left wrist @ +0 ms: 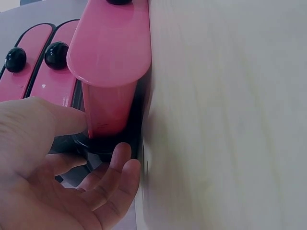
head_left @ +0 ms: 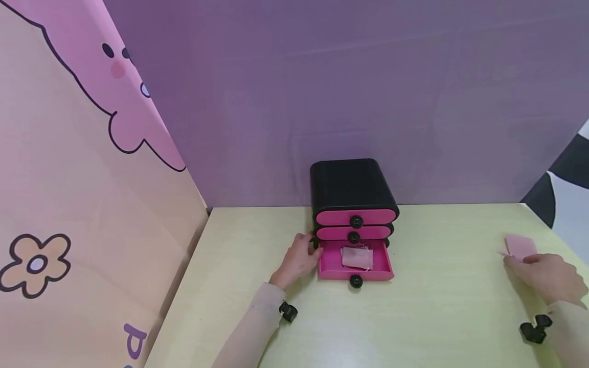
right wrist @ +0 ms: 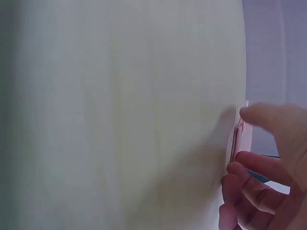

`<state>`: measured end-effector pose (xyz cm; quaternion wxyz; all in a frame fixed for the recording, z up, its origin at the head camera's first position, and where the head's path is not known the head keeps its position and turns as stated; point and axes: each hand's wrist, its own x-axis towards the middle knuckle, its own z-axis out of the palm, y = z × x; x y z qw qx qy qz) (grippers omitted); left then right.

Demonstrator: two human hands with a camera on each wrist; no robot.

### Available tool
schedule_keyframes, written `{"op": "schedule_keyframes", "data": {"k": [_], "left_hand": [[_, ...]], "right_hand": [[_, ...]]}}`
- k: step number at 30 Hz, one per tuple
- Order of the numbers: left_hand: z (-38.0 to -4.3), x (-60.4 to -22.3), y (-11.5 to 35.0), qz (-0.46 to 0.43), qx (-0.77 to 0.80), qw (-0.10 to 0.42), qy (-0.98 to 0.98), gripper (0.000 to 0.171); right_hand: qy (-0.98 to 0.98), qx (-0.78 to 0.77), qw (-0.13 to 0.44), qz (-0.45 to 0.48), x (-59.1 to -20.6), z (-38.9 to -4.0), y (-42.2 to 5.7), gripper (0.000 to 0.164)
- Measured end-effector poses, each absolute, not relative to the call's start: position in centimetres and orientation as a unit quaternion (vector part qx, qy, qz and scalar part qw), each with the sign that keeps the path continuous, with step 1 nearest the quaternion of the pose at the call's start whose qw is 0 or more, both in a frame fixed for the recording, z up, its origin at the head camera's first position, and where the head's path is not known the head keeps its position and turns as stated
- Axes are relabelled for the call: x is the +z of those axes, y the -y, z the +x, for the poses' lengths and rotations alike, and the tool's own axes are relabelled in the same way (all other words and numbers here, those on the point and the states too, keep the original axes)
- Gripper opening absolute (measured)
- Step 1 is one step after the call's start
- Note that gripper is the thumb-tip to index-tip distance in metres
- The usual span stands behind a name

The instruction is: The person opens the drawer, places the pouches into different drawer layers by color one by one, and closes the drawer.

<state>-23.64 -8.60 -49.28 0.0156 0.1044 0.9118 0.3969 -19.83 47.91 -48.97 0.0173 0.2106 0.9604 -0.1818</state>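
Note:
A small black cabinet [head_left: 352, 184] with pink drawer fronts stands against the purple backdrop. Its bottom drawer [head_left: 384, 268] is pulled out, and a pale pink drawstring pouch [head_left: 357, 258] lies inside. My left hand [head_left: 299, 260] holds the cabinet at its lower left; in the left wrist view the thumb meets the open drawer's side and the other fingers bend along the cabinet's flank. Far to the right, my right hand [head_left: 549, 278] pinches a second pink pouch [head_left: 521, 247] at the table. Fingers hide part of that pouch in the right wrist view.
Two upper drawers, with round black knobs [head_left: 356, 221], are closed. The pale wooden table [head_left: 442, 306] meets the purple backdrop [head_left: 368, 92] behind the cabinet. A printed panel [head_left: 92, 204] borders the left side, and a black-and-white patterned surface [head_left: 572, 174] is at right.

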Motion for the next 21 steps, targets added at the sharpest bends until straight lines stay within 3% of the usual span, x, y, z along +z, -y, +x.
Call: {"op": "schedule_keyframes", "data": {"k": [3,21], "left_hand": [[-23.75,-49.33,8.67,0.104,0.401,0.014,-0.91,0.056],[-23.53,-49.28,8.66,0.105,0.402,0.017,-0.91,0.055]], "right_hand": [[-0.961,-0.174,0.007,0.213,-49.03,-20.03,-47.85,0.076],[-0.963,-0.153,0.01,0.222,-49.15,-20.47,-47.07,0.052]]}}
